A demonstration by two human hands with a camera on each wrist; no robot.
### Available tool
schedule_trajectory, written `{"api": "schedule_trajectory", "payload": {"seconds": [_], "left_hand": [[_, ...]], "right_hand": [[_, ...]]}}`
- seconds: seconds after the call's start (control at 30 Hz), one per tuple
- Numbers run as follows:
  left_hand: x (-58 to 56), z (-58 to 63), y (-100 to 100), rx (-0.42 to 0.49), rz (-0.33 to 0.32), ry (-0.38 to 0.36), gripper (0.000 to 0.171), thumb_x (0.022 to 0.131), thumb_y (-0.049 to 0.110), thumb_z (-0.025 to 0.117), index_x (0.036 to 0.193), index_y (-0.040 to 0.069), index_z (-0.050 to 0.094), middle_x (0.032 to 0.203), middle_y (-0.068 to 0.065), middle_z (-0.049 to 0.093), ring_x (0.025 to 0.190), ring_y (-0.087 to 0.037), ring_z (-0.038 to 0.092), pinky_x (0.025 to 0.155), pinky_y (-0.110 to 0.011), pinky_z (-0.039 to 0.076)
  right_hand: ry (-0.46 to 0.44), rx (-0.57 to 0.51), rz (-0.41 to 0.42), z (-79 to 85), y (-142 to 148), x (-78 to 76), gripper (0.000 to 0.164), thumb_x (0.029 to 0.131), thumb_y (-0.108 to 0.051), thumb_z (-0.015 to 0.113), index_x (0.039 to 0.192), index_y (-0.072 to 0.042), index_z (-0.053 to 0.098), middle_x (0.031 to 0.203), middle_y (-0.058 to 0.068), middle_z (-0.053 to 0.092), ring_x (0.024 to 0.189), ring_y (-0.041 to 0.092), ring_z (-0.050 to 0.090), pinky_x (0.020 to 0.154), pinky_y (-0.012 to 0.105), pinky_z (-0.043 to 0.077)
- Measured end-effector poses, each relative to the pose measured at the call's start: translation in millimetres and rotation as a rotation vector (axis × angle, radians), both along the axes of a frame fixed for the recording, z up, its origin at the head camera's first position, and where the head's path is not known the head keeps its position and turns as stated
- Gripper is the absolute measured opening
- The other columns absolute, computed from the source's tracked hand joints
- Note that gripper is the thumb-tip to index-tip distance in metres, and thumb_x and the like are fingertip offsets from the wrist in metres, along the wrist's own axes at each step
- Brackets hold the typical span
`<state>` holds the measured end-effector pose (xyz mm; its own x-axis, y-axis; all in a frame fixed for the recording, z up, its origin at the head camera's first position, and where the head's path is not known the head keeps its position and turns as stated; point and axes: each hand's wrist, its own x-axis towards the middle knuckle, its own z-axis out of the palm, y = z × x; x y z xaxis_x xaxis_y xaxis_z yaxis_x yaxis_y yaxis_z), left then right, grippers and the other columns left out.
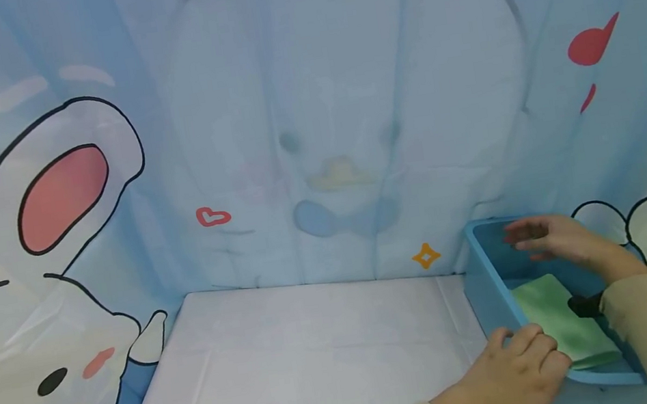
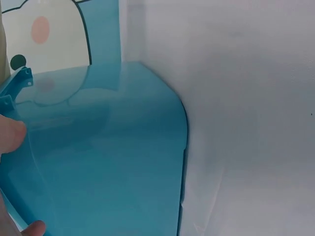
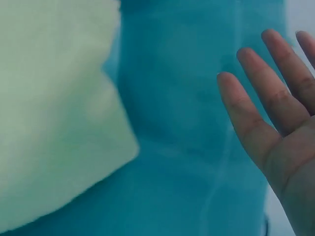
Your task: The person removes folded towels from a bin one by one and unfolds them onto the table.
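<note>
A blue plastic bin (image 1: 493, 302) stands at the right end of the white surface. My left hand (image 1: 511, 369) grips its near left rim, fingers curled over the edge; a thumb lies against the outer wall (image 2: 98, 162) in the left wrist view. Inside the bin lies a green cloth (image 1: 557, 321), seemingly folded flat. Over the bin's far part hovers my right hand (image 1: 559, 241), holding nothing. Its fingers (image 3: 270, 93) are spread and apart from the cloth (image 3: 64, 113) in the right wrist view.
The white tabletop (image 1: 321, 361) stretches left of the bin. A light blue curtain (image 1: 345, 88) with cartoon prints hangs behind and along the sides. A small dark object (image 1: 586, 305) shows by the right sleeve's cuff, its kind unclear.
</note>
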<state>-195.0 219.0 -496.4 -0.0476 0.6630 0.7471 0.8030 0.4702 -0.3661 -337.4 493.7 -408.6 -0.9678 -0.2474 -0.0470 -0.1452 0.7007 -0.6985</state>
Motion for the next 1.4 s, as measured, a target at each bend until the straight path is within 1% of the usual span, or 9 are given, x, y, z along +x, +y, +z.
{"api": "schedule_trajectory", "payload": {"seconds": [0.13, 0.23, 0.3, 0.6, 0.7, 0.93, 1.1, 1.27, 1.4], "left_hand": [[-0.6, -0.1, 2, 0.016, -0.007, -0.014, 0.023, 0.115, 0.021, 0.039, 0.101, 0.023, 0.058, 0.111, 0.007, 0.059, 0.106, -0.012, 0.048, 0.073, -0.025, 0.038], [-0.3, 0.0, 1, 0.011, -0.014, -0.028, 0.024, 0.116, 0.021, 0.038, 0.101, 0.023, 0.057, 0.110, 0.006, 0.059, 0.105, -0.012, 0.047, 0.072, -0.024, 0.037], [-0.3, 0.1, -1, 0.001, -0.017, -0.033, 0.024, 0.116, 0.021, 0.039, 0.102, 0.022, 0.057, 0.111, 0.006, 0.058, 0.105, -0.012, 0.046, 0.072, -0.024, 0.035], [-1.6, 0.2, -3, -0.049, -0.044, -0.077, 0.028, 0.117, 0.019, 0.033, 0.111, 0.021, 0.059, 0.116, 0.006, 0.058, 0.107, -0.011, 0.046, 0.072, -0.024, 0.034], [-1.5, 1.7, -4, -0.054, -0.043, -0.075, 0.023, 0.117, 0.020, 0.037, 0.112, 0.021, 0.059, 0.117, 0.006, 0.058, 0.106, -0.011, 0.047, 0.073, -0.024, 0.035], [-2.8, 5.4, -7, -0.036, -0.026, -0.019, 0.017, 0.116, 0.024, 0.045, 0.109, 0.023, 0.060, 0.113, 0.007, 0.059, 0.101, -0.009, 0.046, 0.072, -0.021, 0.031], [-1.0, 5.6, -6, -0.079, -0.041, -0.078, 0.019, 0.117, 0.022, 0.040, 0.112, 0.021, 0.059, 0.114, 0.007, 0.058, 0.099, -0.008, 0.045, 0.070, -0.022, 0.030], [0.1, 3.7, -6, -0.096, -0.055, -0.130, 0.026, 0.118, 0.021, 0.031, 0.114, 0.020, 0.057, 0.115, 0.006, 0.056, 0.097, -0.009, 0.043, 0.071, -0.023, 0.031], [0.4, 4.2, -7, -0.115, -0.041, -0.143, 0.029, 0.119, 0.021, 0.028, 0.116, 0.020, 0.056, 0.118, 0.006, 0.056, 0.099, -0.009, 0.043, 0.073, -0.023, 0.032]], "right_hand": [[-0.045, 0.061, 0.039, -14.4, 9, -5.5, 0.061, 0.108, -0.021, 0.065, 0.156, 0.011, 0.043, 0.150, 0.037, 0.058, 0.117, 0.011, 0.072, 0.094, 0.043, 0.064], [-0.076, 0.145, 0.054, -25.9, 13, -8.1, 0.062, 0.106, -0.022, 0.068, 0.153, 0.014, 0.046, 0.145, 0.039, 0.061, 0.122, 0.040, 0.071, 0.095, 0.054, 0.062], [-0.093, 0.187, 0.055, -32.4, 16, -9.7, 0.062, 0.105, -0.021, 0.069, 0.150, 0.015, 0.048, 0.141, 0.039, 0.063, 0.121, 0.048, 0.069, 0.095, 0.058, 0.061], [-0.143, 0.180, 0.054, -46.8, 22, -20.2, 0.059, 0.103, -0.016, 0.070, 0.147, 0.017, 0.049, 0.139, 0.040, 0.063, 0.114, 0.041, 0.074, 0.094, 0.055, 0.062], [-0.159, 0.165, 0.071, -50.5, 21, -23.9, 0.058, 0.103, -0.015, 0.070, 0.147, 0.018, 0.049, 0.140, 0.040, 0.062, 0.113, 0.038, 0.075, 0.094, 0.053, 0.062], [-0.189, 0.157, 0.119, -59.0, 20, -31.4, 0.059, 0.100, -0.012, 0.073, 0.145, 0.018, 0.051, 0.141, 0.040, 0.062, 0.124, 0.052, 0.067, 0.094, 0.052, 0.062], [-0.219, 0.185, 0.120, -64.1, 22, -35.3, 0.058, 0.096, -0.008, 0.073, 0.144, 0.018, 0.053, 0.141, 0.039, 0.063, 0.125, 0.053, 0.066, 0.092, 0.049, 0.063], [-0.207, 0.248, 0.127, -71.6, 28, -38.2, 0.059, 0.095, -0.010, 0.077, 0.140, 0.021, 0.054, 0.140, 0.043, 0.060, 0.126, 0.058, 0.063, 0.094, 0.055, 0.061], [-0.197, 0.299, 0.092, -75.0, 32, -41.3, 0.055, 0.093, -0.013, 0.081, 0.133, 0.019, 0.060, 0.125, 0.035, 0.069, 0.111, 0.046, 0.070, 0.087, 0.051, 0.061]]}}
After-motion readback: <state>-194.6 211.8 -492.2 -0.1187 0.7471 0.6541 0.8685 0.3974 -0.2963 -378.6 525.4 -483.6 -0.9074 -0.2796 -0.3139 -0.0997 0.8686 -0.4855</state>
